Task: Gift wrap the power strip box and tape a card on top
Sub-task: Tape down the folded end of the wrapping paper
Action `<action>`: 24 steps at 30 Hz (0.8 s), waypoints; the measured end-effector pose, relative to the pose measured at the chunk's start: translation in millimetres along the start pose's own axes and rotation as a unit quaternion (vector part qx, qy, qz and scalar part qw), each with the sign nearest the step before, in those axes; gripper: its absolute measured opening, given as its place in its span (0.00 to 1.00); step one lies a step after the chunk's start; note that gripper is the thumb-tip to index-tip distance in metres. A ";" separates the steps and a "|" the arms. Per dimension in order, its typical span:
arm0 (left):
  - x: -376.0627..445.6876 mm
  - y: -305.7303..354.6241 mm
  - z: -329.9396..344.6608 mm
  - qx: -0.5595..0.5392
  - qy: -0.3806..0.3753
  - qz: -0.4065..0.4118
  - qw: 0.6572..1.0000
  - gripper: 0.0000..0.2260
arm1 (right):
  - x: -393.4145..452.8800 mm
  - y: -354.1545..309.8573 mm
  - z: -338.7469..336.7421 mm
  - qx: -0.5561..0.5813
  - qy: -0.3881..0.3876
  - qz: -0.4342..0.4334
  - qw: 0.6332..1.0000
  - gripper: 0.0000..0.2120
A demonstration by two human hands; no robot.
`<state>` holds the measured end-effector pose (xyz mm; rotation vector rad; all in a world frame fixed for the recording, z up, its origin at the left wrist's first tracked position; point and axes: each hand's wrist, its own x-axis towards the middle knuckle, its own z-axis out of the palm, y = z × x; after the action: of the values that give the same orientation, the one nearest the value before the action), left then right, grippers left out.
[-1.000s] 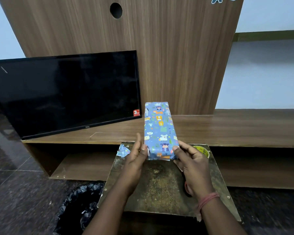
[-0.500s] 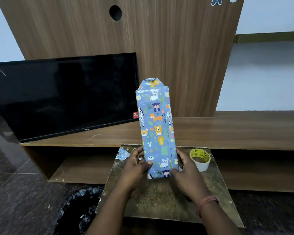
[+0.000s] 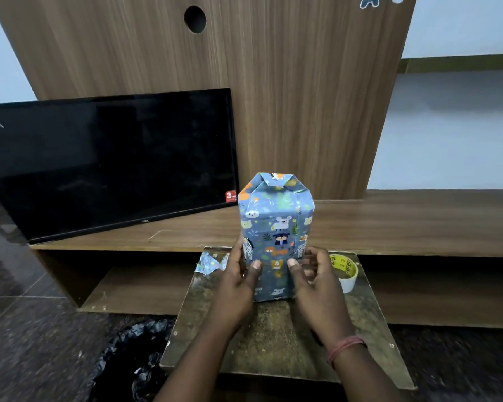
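Observation:
The power strip box (image 3: 276, 224), wrapped in blue paper printed with cartoon animals, stands on end on a worn small table (image 3: 273, 338), tilted toward me so its folded top end faces the camera. My left hand (image 3: 237, 288) grips its left side with the thumb on the front face. My right hand (image 3: 317, 288) holds the right side, thumb on the front and fingers spread behind. A roll of clear tape (image 3: 344, 271) with a yellow core sits just right of my right hand. No card is visible.
A crumpled scrap of wrapping paper (image 3: 211, 264) lies at the table's back left corner. Behind stands a low wooden TV unit (image 3: 404, 224) with a black TV (image 3: 108, 161) leaning on it. A black bin bag (image 3: 131, 361) sits on the floor at lower left.
The box went from lying flat to being raised on end, and it now tips toward me, looking shorter. Both hands have shifted up its sides.

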<state>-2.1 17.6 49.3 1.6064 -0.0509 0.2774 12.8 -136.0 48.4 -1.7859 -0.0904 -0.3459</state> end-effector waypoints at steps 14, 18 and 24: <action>-18.3 84.4 8.1 -0.053 0.069 0.122 0.989 0.19 | -14.3 -69.9 -9.7 0.007 0.094 -0.255 0.962 0.14; -14.5 95.9 11.8 -0.050 0.093 0.109 0.988 0.10 | -12.9 -73.6 -10.4 -0.052 0.087 -0.265 0.959 0.09; -8.7 100.1 10.1 -0.027 0.088 0.112 0.989 0.08 | -5.5 -79.3 -20.5 -0.043 0.064 -0.226 0.971 0.05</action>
<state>-29.3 0.5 145.0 1.5177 -0.1034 0.5865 -15.6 -135.6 125.5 -1.8135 -0.4011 -0.8006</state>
